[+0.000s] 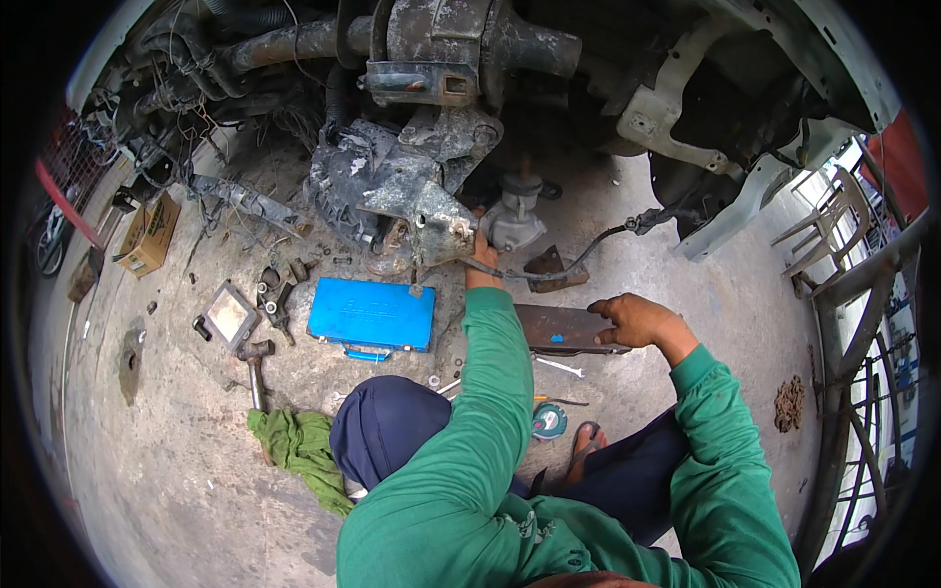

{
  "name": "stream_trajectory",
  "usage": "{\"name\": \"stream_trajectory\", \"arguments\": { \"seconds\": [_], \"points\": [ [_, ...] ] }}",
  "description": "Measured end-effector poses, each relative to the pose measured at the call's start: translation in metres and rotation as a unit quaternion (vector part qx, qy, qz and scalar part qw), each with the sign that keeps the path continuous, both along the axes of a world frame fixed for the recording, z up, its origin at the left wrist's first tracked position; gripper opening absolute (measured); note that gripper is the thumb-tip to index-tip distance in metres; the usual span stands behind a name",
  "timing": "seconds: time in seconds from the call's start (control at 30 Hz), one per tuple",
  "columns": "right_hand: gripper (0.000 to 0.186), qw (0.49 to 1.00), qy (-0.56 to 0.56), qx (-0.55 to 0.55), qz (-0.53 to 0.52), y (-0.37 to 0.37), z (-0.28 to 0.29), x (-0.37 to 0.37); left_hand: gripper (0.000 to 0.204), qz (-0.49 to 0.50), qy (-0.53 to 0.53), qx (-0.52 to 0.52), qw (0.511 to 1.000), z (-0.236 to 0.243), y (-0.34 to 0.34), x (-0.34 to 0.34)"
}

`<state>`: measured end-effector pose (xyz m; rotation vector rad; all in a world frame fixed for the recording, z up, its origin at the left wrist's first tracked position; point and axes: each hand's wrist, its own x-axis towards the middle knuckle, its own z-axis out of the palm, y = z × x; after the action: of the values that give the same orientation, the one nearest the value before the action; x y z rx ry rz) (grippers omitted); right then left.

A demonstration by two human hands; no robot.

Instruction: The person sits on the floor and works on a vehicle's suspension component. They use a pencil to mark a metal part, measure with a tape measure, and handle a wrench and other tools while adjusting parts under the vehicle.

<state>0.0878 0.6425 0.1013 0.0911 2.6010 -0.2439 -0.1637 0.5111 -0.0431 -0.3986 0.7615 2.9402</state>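
Bracket (423,211) of worn metal hangs beyond the blue case (372,312). Right of that case, the left hand (482,259) meets the bracket, fingers partly hidden; I cannot tell whether they grip. Farther right, the right hand (637,321), loosely spread, holding nothing, is over the brown box's (549,320) end.

Auto wkshp, veh. chassis (412,165), hammer (256,370), blue toolbox (372,314), conc. flr (181,441)

Floor (186,421): concrete, stained. On it: blue case (372,312), closed; brown box (554,330), right of case; spanner (560,367), near brown box; hammer (257,377); green cloth (306,453), touching hammer; square tray (231,314); carton (150,235), far left.
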Motion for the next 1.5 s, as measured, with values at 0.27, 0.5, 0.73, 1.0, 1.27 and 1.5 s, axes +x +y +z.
{"name": "stream_trajectory", "arguments": {
  "seconds": [0.27, 0.5, 0.73, 1.0, 1.27, 1.5],
  "points": [
    [0.064, 1.0, 0.007, -0.004, 0.027, -0.017, 0.008, -0.014, 0.086, 0.004, -0.009, 0.001, 1.0, 0.048, -0.037, 0.006],
    [0.064, 1.0, 0.008, -0.002, 0.018, -0.014, 0.008, -0.01, 0.085, -0.011, -0.009, 0.011, 1.0, 0.049, -0.031, 0.008],
    [0.064, 1.0, 0.011, 0.002, 0.025, -0.015, 0.007, -0.012, 0.084, -0.02, -0.027, 0.015, 0.999, 0.06, -0.037, 0.018],
    [0.065, 1.0, 0.011, -0.003, 0.021, -0.013, 0.007, -0.009, 0.067, -0.027, 0.0, 0.026, 0.999, 0.051, -0.033, 0.012],
    [0.065, 0.999, 0.012, -0.002, 0.033, -0.018, 0.005, -0.018, 0.069, 0.0, 0.018, -0.015, 1.0, 0.027, -0.04, -0.007],
    [0.064, 1.0, 0.007, -0.005, 0.022, -0.011, 0.005, -0.011, 0.089, -0.021, -0.044, -0.023, 0.999, 0.073, -0.038, 0.024]
  ]
}}
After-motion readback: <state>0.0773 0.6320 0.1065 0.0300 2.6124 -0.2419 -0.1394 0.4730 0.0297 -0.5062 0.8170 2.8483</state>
